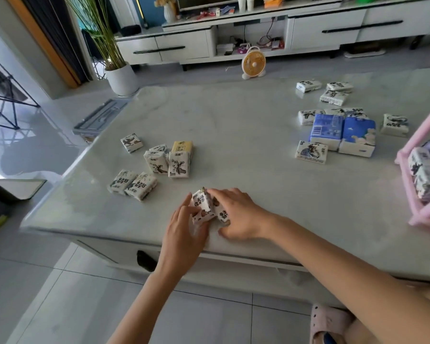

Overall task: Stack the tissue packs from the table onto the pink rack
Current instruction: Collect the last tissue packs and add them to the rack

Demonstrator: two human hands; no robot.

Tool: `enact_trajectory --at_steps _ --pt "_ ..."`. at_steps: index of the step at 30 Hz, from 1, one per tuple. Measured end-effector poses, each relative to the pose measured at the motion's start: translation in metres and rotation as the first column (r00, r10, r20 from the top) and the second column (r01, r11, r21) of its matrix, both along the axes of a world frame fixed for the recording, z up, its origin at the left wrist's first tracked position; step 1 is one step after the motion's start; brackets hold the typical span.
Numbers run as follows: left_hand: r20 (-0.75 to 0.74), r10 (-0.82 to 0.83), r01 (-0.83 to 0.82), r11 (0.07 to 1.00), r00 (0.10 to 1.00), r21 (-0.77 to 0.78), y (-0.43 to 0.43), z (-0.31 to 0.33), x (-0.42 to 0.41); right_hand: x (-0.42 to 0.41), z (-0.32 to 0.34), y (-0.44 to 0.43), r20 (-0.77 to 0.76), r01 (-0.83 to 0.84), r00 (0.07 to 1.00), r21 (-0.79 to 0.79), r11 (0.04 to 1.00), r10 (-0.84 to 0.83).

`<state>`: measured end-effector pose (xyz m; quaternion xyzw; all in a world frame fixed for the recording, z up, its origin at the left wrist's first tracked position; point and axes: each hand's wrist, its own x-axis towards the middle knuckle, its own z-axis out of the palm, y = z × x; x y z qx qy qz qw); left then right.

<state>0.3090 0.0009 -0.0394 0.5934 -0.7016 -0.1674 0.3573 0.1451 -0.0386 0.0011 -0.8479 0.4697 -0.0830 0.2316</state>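
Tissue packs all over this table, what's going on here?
At the near edge of the table, a person's left hand grips one white pack and the right hand holds a second pack beside it. More packs lie scattered across the table, and the pink rack on the right already holds a few.

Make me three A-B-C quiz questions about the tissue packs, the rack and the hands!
1. Where on the table is the pink rack? A) at the left B) at the right C) in the middle
2. How many big blue packs lie on the table? A) none B) five C) two
3. What are the left hand and right hand doing? A) gripping small white packs B) lying flat, empty C) waving in the air
Answers: B, it stands at the right edge; C, they sit side by side; A, each hand's fingers curl round a pack.
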Motion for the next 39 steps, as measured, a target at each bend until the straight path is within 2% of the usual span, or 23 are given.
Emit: enact_trajectory --at_steps 4,7,9,10,13,15,17,24,29,30,31,33,34,35,37,39 --pt "0.054 -0.14 0.135 0.987 0.989 0.086 -0.005 0.008 0.001 -0.038 -0.006 0.005 0.014 0.095 0.995 -0.161 0.982 -0.094" --pt "0.037 -0.145 0.141 0.986 0.989 0.083 -0.007 0.01 -0.012 -0.081 -0.014 0.022 0.077 0.361 0.932 -0.276 0.891 -0.354" --pt "0.027 -0.153 0.15 0.985 0.988 0.091 -0.006 0.009 -0.029 -0.105 -0.015 0.033 0.135 0.502 0.865 -0.23 0.834 -0.483" --pt "0.025 -0.167 0.163 0.982 0.986 0.098 -0.005 0.009 -0.038 -0.116 -0.014 0.037 0.166 0.523 0.85 -0.161 0.837 -0.499" --pt "0.005 -0.233 0.229 0.962 0.973 0.149 0.002 0.01 -0.059 -0.147 -0.005 0.052 0.143 0.406 0.901 0.056 0.912 -0.41" --pt "-0.009 -0.283 0.28 0.946 0.959 0.162 0.005 0.011 -0.07 -0.158 0.0 0.06 0.127 0.321 0.934 0.113 0.94 -0.334" --pt "-0.004 -0.308 0.304 0.938 0.951 0.168 0.008 0.012 -0.079 -0.16 -0.001 0.065 0.148 0.29 0.942 0.089 0.953 -0.3" --pt "0.039 -0.373 0.365 0.921 0.927 0.136 0.006 0.017 -0.094 -0.152 -0.012 0.061 0.191 0.337 0.924 0.001 0.941 -0.331" --pt "0.038 -0.381 0.373 0.918 0.924 0.131 0.007 0.02 -0.094 -0.152 -0.012 0.058 0.223 0.33 0.918 0.028 0.944 -0.327" --pt "0.039 -0.38 0.372 0.919 0.924 0.13 0.007 0.019 -0.095 -0.153 -0.011 0.06 0.185 0.343 0.923 -0.003 0.939 -0.337" --pt "0.043 -0.382 0.375 0.919 0.923 0.121 0.007 0.019 -0.096 -0.153 -0.009 0.062 0.107 0.378 0.924 -0.099 0.92 -0.368" --pt "0.05 -0.38 0.372 0.92 0.923 0.123 0.008 0.018 -0.098 -0.152 -0.007 0.07 -0.093 0.428 0.87 -0.346 0.835 -0.484" --pt "0.057 -0.377 0.368 0.921 0.925 0.126 0.008 0.017 -0.1 -0.152 -0.003 0.075 -0.141 0.446 0.839 -0.377 0.812 -0.526" --pt "0.063 -0.376 0.367 0.922 0.924 0.122 0.009 0.016 -0.102 -0.153 0.001 0.079 -0.155 0.474 0.818 -0.364 0.802 -0.554" --pt "0.076 -0.374 0.364 0.924 0.924 0.117 0.01 0.017 -0.105 -0.16 0.004 0.084 -0.049 0.527 0.823 -0.303 0.794 -0.566" --pt "0.084 -0.373 0.361 0.924 0.924 0.125 0.009 0.017 -0.106 -0.168 0.003 0.083 -0.004 0.408 0.908 -0.213 0.888 -0.418"
